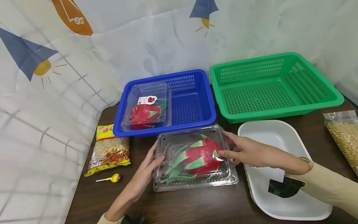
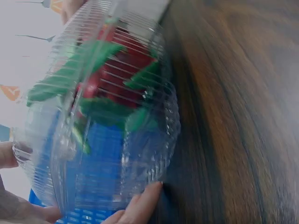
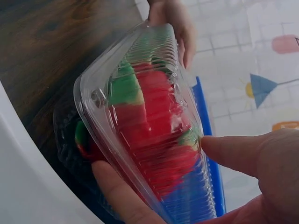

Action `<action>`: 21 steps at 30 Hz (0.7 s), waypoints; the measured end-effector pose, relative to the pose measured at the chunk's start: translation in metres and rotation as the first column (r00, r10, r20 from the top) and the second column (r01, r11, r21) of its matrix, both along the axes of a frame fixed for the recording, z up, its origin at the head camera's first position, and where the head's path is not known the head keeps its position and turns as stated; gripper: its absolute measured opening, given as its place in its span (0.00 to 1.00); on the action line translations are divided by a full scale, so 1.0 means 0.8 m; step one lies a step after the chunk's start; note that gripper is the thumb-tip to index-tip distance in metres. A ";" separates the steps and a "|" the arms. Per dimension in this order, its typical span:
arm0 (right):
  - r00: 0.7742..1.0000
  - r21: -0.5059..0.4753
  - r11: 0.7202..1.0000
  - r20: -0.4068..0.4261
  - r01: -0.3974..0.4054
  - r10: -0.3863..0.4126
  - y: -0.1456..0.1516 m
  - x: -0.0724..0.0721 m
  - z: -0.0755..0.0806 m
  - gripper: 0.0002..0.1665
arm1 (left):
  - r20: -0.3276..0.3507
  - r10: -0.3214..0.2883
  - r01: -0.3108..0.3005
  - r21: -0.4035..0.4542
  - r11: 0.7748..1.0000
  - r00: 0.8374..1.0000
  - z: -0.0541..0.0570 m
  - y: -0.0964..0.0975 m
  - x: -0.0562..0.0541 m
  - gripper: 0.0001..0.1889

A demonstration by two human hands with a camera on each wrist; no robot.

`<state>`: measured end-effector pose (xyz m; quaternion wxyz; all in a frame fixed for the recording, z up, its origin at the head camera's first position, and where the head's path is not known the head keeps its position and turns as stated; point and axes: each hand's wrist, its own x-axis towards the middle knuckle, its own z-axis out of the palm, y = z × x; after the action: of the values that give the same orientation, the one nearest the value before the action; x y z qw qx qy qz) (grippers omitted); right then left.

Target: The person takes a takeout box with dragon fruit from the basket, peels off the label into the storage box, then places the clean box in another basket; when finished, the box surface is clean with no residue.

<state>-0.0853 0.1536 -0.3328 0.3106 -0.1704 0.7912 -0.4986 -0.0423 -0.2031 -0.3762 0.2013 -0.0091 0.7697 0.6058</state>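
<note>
A clear plastic clamshell box with a red and green dragon fruit inside is low over the dark table, just in front of the blue basket. My left hand grips its left side, thumb on the lid and other fingers lower down at the rim. On the opposite side my right hand holds it, the thumb against the ribbed lid and a finger under the flange. In the blue basket, a second clear box with a dragon fruit lies at the left.
Behind on the right stands a green basket. A white tub sits below my right forearm. At the left lie a bag of macaroni and a yellow lollipop. A bag of yellow kernels is far right.
</note>
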 end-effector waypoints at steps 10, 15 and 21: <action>0.996 0.006 0.999 0.083 0.031 -0.031 0.013 0.006 0.007 0.54 | 0.150 -0.060 0.039 0.142 0.989 0.987 0.023 -0.010 0.004 0.40; 0.997 -0.018 1.000 0.078 0.003 -0.002 0.026 0.009 0.017 0.52 | 0.179 -0.117 0.088 0.166 0.982 0.977 0.042 -0.016 0.010 0.39; 0.997 -0.056 0.997 0.051 -0.051 0.053 0.052 0.008 0.033 0.49 | 0.110 -0.121 0.103 0.151 0.983 0.987 0.067 -0.007 0.022 0.37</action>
<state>-0.0787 0.1952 -0.3063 0.3394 -0.1861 0.7640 -0.5162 -0.0248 -0.2090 -0.3225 0.2807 0.0129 0.7098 0.6459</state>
